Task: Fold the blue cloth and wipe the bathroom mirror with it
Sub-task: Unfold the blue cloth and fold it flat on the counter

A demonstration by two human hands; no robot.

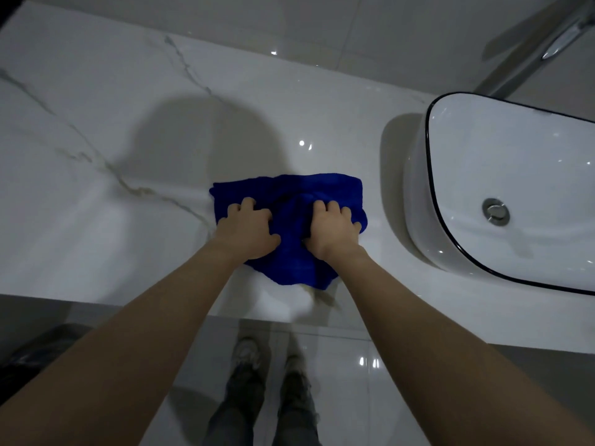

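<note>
A crumpled blue cloth (291, 191) lies on the white marble counter (128, 149), near its front edge. My left hand (248, 231) sits on the cloth's left part, fingers curled into the fabric. My right hand (333, 230) grips the cloth's right part, where a bunched fold rises between the two hands. Both hands cover the cloth's middle. The mirror is not in view.
A white basin with a black rim (433, 175) stands on the counter to the right, its drain (495, 211) visible. A chrome tap (561, 40) reaches over it from the top right. The tiled floor and my feet (248, 355) show below the counter edge.
</note>
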